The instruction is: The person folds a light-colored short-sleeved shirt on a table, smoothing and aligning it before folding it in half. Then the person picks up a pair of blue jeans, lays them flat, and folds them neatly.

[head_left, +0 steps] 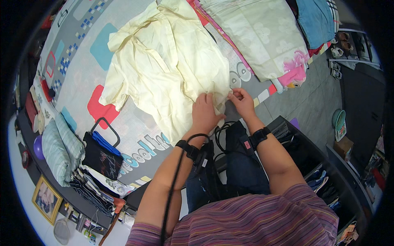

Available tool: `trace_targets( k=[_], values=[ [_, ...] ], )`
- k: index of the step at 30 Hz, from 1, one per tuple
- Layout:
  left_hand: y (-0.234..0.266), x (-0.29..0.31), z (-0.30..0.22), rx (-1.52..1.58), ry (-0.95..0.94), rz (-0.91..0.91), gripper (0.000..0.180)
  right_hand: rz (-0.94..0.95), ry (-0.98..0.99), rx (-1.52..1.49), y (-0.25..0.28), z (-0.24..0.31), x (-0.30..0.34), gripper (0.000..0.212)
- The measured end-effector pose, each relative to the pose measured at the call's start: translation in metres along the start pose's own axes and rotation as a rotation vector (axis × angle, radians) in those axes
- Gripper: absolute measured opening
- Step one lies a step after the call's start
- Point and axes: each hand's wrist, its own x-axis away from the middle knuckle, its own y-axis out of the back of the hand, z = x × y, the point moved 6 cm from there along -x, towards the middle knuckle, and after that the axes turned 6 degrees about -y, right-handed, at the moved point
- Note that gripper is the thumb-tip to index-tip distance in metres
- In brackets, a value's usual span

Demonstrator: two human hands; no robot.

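Observation:
A pale yellow short-sleeved shirt [164, 61] lies spread and wrinkled on the patterned bed cover, one sleeve reaching to the left. Its near right part is between my two hands. My left hand [204, 112] is closed on the cloth at the near edge, fingers curled down into the folds and the thumb toward the right. To its right, my right hand [243, 102] pinches the shirt's edge between thumb and fingertips. The exact folds under my left fingers are hidden. Each wrist wears a black strap with a small device, and a black cable runs along my left forearm.
Folded floral bedding [258, 37] and blue folded clothes [315, 22] lie at the far right of the patterned bed cover [82, 74]. A black bag [102, 156] and a plaid pillow [57, 149] are at left. An open drawer [303, 143] with clothes stands beside me on the right.

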Motion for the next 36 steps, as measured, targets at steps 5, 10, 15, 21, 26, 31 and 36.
trace_targets(
  k=[5,10,15,21,26,31,36],
  values=[
    [-0.021,-0.013,0.023,0.076,-0.017,0.064,0.057,-0.105,0.309,0.359,-0.002,0.027,0.011,0.027],
    [-0.013,-0.013,0.053,0.390,0.190,-0.128,0.049,-0.366,0.224,0.214,0.029,0.009,0.000,0.015],
    [-0.014,-0.023,0.053,0.275,0.261,-0.065,0.045,-0.396,-0.128,0.174,0.074,-0.031,-0.011,0.020],
    [-0.016,-0.018,0.041,0.345,0.261,0.009,0.041,-0.439,0.461,0.721,0.053,0.030,0.014,0.036],
    [-0.008,-0.004,0.023,0.130,0.091,-0.182,0.048,-0.370,0.582,0.646,0.056,0.017,0.002,0.026],
    [-0.009,0.009,0.018,0.107,0.165,-0.284,0.055,-0.470,0.044,0.164,0.087,-0.052,-0.015,0.020],
    [-0.007,0.023,0.021,0.139,0.366,-0.444,0.059,-0.440,-0.207,-0.051,0.090,-0.058,0.001,0.024]
  ],
)
